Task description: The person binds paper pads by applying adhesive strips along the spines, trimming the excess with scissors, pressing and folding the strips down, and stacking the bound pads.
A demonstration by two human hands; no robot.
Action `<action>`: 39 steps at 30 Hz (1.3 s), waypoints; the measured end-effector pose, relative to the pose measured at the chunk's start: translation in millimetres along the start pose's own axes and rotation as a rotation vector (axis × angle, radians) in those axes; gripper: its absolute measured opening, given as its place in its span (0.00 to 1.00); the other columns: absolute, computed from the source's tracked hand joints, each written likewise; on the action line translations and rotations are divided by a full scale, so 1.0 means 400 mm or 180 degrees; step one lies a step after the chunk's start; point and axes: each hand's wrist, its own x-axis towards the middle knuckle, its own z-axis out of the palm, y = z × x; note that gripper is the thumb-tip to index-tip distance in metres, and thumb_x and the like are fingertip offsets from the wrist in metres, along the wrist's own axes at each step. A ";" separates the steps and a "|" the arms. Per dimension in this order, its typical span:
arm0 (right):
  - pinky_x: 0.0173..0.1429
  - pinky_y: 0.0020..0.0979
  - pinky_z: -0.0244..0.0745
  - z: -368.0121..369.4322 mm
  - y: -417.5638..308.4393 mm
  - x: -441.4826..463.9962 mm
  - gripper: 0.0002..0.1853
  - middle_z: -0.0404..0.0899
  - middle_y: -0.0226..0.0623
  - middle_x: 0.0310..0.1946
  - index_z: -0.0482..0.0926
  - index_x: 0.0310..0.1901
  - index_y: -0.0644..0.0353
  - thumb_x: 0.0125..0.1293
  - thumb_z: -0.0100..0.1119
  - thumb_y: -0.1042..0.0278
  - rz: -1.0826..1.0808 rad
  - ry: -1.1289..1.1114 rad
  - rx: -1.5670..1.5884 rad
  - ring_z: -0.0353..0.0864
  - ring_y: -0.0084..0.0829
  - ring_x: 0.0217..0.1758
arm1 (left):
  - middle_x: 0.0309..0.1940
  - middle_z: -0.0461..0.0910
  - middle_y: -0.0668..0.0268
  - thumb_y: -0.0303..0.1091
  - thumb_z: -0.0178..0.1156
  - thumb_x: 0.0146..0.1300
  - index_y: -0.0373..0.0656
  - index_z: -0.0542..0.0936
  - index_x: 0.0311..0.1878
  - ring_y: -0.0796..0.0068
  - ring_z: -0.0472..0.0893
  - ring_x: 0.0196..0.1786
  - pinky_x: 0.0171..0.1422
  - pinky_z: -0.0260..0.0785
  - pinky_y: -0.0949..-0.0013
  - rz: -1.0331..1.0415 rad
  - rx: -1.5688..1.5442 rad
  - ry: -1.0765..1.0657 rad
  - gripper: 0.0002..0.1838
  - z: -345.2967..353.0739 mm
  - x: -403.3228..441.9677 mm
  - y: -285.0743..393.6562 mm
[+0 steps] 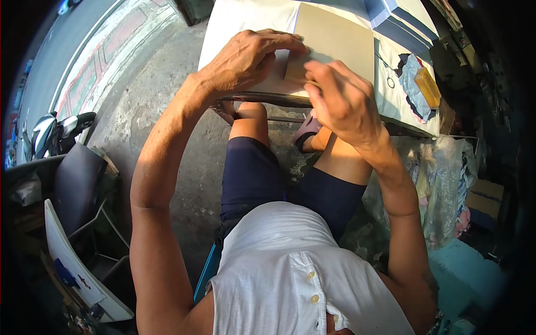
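Roadside: at the far left, a parked motorcycle [47, 134] stands by the pavement; nearer, a white panel [84, 273] leans at a tilt.
Seated person: navy shorts [251, 173] and a white buttoned shirt [273, 245], facing the table edge.
Left hand: the person's left hand [244, 60] arches over the near part of the work, fingers bent, tips at the board's left side; whether they pinch anything, I cannot tell.
Tan board: the tan board [340, 42] lies flat on the white-covered table [237, 22], its near part between and under the hands.
Right hand: the right hand [343, 97] is above the board's near edge, fingers curled and blurred; whether they grip something, I cannot tell.
Table's right side: a scissors-like tool [387, 71], blue-edged stack [396, 19] behind, then light-blue cloth [410, 84] touching a yellow block [427, 89].
Beyond: clear plastic bag [446, 184], then cardboard box [486, 201].
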 end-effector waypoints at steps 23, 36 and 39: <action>0.62 0.39 0.82 -0.086 0.026 -0.242 0.23 0.86 0.48 0.53 0.85 0.55 0.67 0.57 0.77 0.74 0.1498 0.0673 0.0097 0.87 0.48 0.54 | 0.60 0.85 0.52 0.14 0.47 0.54 0.42 0.84 0.56 0.47 0.83 0.64 0.72 0.75 0.53 -0.0252 -0.0279 -0.0075 0.28 -0.025 0.006 0.044; 0.60 0.44 0.86 -0.051 -0.015 -0.186 0.11 0.86 0.40 0.44 0.88 0.45 0.67 0.60 0.70 0.77 0.0169 0.0534 -0.0795 0.87 0.37 0.50 | 0.77 0.70 0.56 0.29 0.59 0.66 0.37 0.61 0.79 0.56 0.69 0.80 0.86 0.52 0.44 -0.0242 0.1202 0.0109 0.38 0.158 -0.102 0.254; 0.61 0.44 0.86 -0.025 0.010 -0.203 0.16 0.86 0.39 0.45 0.88 0.48 0.65 0.55 0.75 0.78 -0.0065 0.0723 -0.0807 0.87 0.37 0.49 | 0.74 0.74 0.56 0.33 0.64 0.63 0.42 0.53 0.83 0.54 0.73 0.76 0.88 0.49 0.43 -0.0994 0.1138 0.0170 0.47 0.026 -0.134 0.194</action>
